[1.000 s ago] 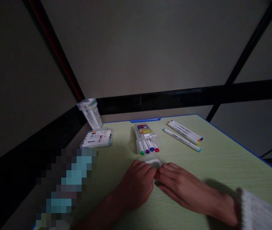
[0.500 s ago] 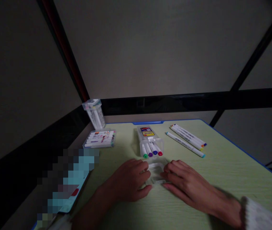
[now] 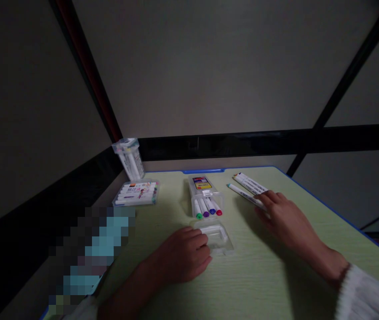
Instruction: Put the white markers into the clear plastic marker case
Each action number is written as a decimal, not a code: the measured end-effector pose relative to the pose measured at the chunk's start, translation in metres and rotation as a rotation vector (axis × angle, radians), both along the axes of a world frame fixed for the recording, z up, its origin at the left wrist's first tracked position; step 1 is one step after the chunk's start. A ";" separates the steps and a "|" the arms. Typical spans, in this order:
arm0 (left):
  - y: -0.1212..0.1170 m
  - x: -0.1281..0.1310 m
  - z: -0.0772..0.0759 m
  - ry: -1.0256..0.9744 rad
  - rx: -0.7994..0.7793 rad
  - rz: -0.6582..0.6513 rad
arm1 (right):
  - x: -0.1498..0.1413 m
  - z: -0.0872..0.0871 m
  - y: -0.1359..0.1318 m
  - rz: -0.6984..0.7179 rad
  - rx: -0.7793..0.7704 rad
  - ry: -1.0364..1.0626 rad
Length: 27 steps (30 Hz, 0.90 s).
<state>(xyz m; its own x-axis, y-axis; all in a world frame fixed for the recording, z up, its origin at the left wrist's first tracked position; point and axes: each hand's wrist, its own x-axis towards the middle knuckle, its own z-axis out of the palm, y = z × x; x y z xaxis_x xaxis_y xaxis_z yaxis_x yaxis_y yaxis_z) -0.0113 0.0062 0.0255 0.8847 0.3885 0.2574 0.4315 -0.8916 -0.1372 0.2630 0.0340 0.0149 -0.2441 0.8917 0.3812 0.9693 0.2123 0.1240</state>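
My left hand (image 3: 187,254) is curled at the left edge of a clear plastic lid (image 3: 223,242), fingers bent over its rim. That lid lies open toward me, in front of a clear marker case (image 3: 205,194). Inside the case are white markers with green, purple, blue and red caps, ends facing me. My right hand (image 3: 287,220) is over the loose markers on the right, fingers closed around the near part of a light-blue-capped marker (image 3: 242,192). Its near end is hidden by the fingers. Just behind it lie several more white markers (image 3: 249,183), partly covered by the hand.
A flat clear pack of markers (image 3: 137,194) lies at the back left, with an upright clear container of markers (image 3: 131,160) behind it. A blurred-out light-blue item (image 3: 109,240) is at the left edge. The pale green table (image 3: 242,284) meets walls behind and left.
My right hand has left the lid and moved right and away from me to the loose markers. My left hand stays at the lid. The view has shifted slightly.
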 end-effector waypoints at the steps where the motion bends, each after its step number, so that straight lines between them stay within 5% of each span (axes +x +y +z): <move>1: 0.000 0.000 0.000 -0.004 0.005 -0.002 | 0.003 -0.001 0.001 -0.047 -0.023 -0.032; 14: -0.001 0.001 -0.003 -0.003 0.031 -0.015 | 0.011 -0.017 0.005 -0.175 -0.081 -0.102; 27: -0.001 0.002 -0.004 -0.025 0.037 -0.030 | 0.003 -0.011 0.001 -0.227 -0.252 -0.091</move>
<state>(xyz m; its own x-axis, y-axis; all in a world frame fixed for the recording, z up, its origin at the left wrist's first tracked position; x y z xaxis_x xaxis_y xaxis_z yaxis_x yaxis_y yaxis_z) -0.0089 0.0048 0.0211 0.8889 0.3520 0.2932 0.4086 -0.8986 -0.1598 0.2656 0.0348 0.0038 -0.0515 0.9904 0.1283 0.9828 0.0274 0.1828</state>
